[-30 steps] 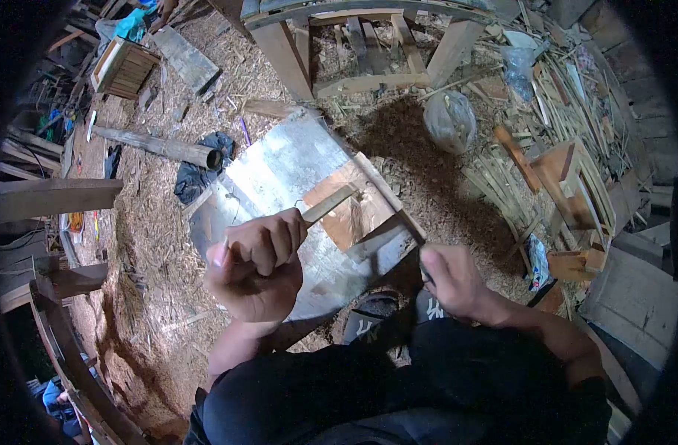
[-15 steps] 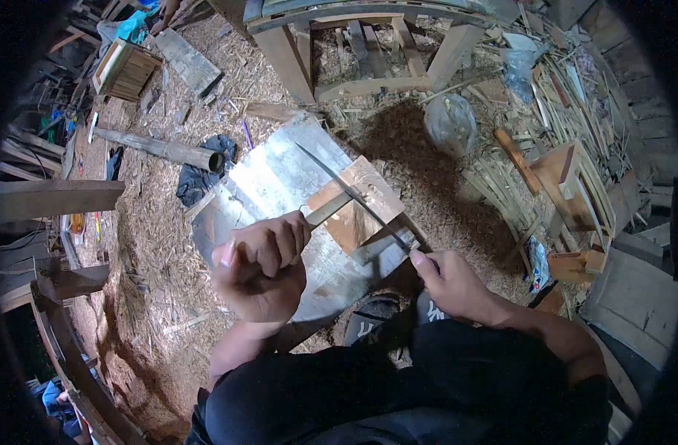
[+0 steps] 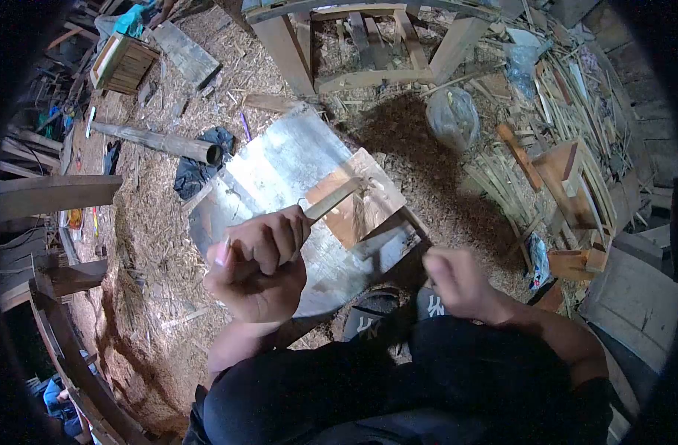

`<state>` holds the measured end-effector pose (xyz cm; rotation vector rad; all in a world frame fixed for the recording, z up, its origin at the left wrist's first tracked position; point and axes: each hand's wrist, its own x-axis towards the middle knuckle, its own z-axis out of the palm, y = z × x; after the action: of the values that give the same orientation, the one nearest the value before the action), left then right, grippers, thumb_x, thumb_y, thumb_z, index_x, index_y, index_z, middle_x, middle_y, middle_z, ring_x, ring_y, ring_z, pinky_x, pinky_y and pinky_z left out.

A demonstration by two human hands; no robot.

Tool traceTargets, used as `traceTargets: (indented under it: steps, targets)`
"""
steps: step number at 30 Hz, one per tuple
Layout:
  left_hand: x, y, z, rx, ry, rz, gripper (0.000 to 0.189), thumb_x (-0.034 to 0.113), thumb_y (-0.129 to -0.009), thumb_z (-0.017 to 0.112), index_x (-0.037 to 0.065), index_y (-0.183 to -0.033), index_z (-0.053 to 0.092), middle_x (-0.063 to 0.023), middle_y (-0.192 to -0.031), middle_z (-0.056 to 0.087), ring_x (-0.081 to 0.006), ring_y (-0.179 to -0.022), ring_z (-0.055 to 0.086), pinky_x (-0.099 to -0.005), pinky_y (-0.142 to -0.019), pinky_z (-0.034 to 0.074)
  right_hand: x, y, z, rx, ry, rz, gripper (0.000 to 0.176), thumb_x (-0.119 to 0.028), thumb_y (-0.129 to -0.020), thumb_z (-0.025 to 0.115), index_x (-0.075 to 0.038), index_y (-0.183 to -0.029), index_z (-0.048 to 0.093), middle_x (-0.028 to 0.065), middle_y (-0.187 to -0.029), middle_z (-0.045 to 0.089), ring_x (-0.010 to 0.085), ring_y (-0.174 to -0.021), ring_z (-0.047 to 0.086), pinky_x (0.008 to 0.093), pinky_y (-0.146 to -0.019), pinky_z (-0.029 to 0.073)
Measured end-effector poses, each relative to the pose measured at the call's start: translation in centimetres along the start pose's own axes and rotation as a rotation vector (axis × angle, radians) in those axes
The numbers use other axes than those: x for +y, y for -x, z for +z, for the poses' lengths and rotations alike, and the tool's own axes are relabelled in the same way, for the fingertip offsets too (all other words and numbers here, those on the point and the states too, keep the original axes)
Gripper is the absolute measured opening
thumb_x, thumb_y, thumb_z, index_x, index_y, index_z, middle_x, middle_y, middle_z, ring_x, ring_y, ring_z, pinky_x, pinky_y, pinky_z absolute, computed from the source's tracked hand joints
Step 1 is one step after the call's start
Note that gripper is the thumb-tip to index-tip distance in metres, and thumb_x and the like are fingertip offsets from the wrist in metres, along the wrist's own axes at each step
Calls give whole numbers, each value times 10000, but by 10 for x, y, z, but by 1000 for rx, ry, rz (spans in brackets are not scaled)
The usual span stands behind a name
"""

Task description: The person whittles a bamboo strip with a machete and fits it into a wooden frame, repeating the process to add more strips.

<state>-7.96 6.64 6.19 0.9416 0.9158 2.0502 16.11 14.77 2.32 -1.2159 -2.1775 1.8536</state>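
My left hand (image 3: 261,263) is closed around a narrow wooden stick (image 3: 333,202), which points up and to the right. The stick's far end lies over a square wooden block (image 3: 379,194). Under the block is a scuffed pale board (image 3: 276,159) on the floor. My right hand (image 3: 457,282) is closed in a fist to the right of the board, near my knee, and smeared by motion. The long knife it gripped a moment earlier cannot be made out now; its blade is blurred or turned out of sight.
Wood shavings (image 3: 153,274) cover the floor. A wooden frame (image 3: 376,78) stands ahead and a bamboo tube (image 3: 157,141) lies left. Plastic bags (image 3: 451,119), a wooden piece (image 3: 518,157) and thin strips (image 3: 502,194) are on the right. Part of another person shows at the lower left edge.
My right hand has swung down and toward me, away from the stick, and the knife blade no longer shows across the block. My left hand keeps the stick in nearly the same place.
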Motion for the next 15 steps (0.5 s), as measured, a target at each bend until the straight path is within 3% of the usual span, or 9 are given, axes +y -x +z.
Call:
traceTargets:
  steps: [1,3,5,9,11,12,13,15]
  targets:
    - [2,-1,1,1,4,-8,547,442,-930,363,105,-513,254,-32,-469,257,-176,-463,212,-349,-515,224,2,-3,3,-29,105,151,515,-381,-1004,464,43,-725,550,214,-577,497,300,-524,487,455,-556,399]
    - [2,-6,1,-10,15,-14,548,444,-932,358,104,-515,253,-32,-472,258,-176,-465,215,-349,-515,223,6,-4,2,28,113,142,500,-369,-998,478,42,-725,553,233,-590,495,318,-520,485,464,-555,397]
    - [1,-1,1,8,-3,-7,546,442,-933,355,104,-517,249,-32,-480,262,-174,-469,218,-348,-515,222,2,0,-1,132,74,-4,527,-376,-993,489,55,-703,576,249,-604,528,364,-534,520,464,-572,422]
    - [3,-2,0,-12,-2,-23,539,438,-927,362,105,-516,256,-35,-481,274,-176,-473,228,-345,-520,222,2,1,-4,74,78,-112,552,-390,-993,488,60,-684,576,251,-597,535,411,-559,533,469,-581,425]
    - [4,-2,-4,-12,4,-13,545,445,-926,361,103,-515,256,-37,-480,275,-178,-476,229,-345,-523,222,15,-4,5,44,122,114,560,-403,-992,486,57,-681,558,241,-575,518,424,-548,517,463,-576,423]
    - [2,1,-5,10,11,-10,551,452,-926,359,101,-514,256,-38,-479,276,-181,-479,231,-344,-525,223,5,-3,1,64,123,137,575,-420,-996,476,53,-679,546,220,-548,484,348,-517,523,441,-560,422]
    - [3,4,-6,20,9,-23,551,452,-926,359,101,-514,256,-38,-479,276,-181,-479,231,-344,-525,223,7,-1,1,54,121,149,575,-420,-996,476,53,-679,546,220,-548,484,348,-517,523,441,-560,422]
    - [5,1,-12,-39,5,-12,553,451,-924,364,99,-512,253,-40,-478,274,-180,-471,221,-343,-517,216,10,-4,0,27,61,56,599,-441,-1017,420,9,-636,528,77,-484,493,185,-467,522,372,-504,418]
